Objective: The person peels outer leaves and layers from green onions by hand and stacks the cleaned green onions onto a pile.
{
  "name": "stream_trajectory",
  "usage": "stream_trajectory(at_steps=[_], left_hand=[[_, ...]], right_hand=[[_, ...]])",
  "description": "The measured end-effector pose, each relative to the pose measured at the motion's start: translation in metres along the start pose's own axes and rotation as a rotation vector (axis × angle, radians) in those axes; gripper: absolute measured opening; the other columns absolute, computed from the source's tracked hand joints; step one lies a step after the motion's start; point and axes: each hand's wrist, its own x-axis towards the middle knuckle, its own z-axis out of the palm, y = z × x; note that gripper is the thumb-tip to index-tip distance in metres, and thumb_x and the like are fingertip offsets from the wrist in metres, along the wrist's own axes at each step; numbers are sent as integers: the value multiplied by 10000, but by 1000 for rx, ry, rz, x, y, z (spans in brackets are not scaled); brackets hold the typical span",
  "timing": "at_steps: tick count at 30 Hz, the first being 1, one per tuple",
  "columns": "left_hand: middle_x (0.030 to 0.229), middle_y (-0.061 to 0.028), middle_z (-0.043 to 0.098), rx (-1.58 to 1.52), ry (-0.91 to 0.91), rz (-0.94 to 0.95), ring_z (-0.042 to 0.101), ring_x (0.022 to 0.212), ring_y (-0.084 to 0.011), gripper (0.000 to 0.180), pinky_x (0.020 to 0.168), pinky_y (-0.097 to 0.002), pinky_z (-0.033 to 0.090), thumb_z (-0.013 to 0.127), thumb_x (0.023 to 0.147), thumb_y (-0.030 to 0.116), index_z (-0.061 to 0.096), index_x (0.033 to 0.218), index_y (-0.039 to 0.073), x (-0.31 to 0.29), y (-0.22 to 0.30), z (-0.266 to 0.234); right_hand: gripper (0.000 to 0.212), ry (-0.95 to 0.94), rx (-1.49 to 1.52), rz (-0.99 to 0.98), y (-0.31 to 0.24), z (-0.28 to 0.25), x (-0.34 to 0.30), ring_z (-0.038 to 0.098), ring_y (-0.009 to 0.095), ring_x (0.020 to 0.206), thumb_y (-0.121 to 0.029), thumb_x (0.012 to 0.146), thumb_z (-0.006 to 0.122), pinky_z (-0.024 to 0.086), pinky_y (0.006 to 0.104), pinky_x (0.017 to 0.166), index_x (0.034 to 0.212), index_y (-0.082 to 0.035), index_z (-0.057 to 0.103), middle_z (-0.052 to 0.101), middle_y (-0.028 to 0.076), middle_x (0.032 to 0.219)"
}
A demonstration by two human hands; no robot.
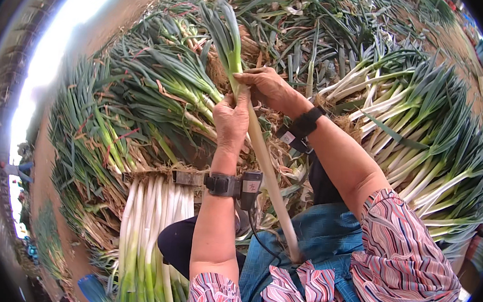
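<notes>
Leeks point(88, 119) lie in a big heap on my left, with long green leaves and messy brown roots. Brown dirt point(66, 245) shows at the left side of the heap. A bit nearer to me, a row of clean white leeks point(154, 218) lies side by side, with the roots at the far end and the green parts near me. My dark knee point(176, 242) is just to the right of them.

In the middle, my left hand point(231, 119) is wrapped tight around one long leek point(264, 158). Its green leaves point far away from me, and its pale stalk slants down to the right, to the blue cloth point(326, 228) on my lap. I have a black band point(220, 184) on that wrist.

My right hand point(269, 89) pinches the same leek, just past my left hand, where it starts to turn green. On my right is another pile of leeks point(423, 145), with white stalks and green tops spread to the right.
</notes>
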Motion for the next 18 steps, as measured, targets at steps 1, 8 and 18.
stream_trajectory(at_steps=[1, 8, 18], left_hand=[[700, 18, 600, 21, -7, -1, 487, 587, -79, 361, 542, -259, 407, 620, 953, 346, 700, 862, 5, 0, 6, -2], [694, -3, 615, 157, 96, 144, 494, 623, -59, 262, 556, -243, 411, 605, 955, 162, 692, 864, -68, -9, -2, 11], [790, -29, 646, -20, 319, 136, 574, 674, -89, 209, 631, -248, 497, 626, 950, 191, 667, 900, -9, -36, -5, 24]], right_hand=[[296, 106, 195, 89, -12, 11, -6, 626, 132, 624, -149, 832, 749, 505, 287, 543, 1028, 61, 678, 676, 83, 812], [342, 202, 127, 70, -36, 1, -28, 658, 153, 660, -151, 822, 759, 532, 269, 598, 1061, 72, 660, 692, 100, 854], [328, 242, 120, 88, -34, -9, -39, 688, 184, 698, -160, 791, 789, 564, 295, 603, 1019, 50, 683, 707, 118, 868]])
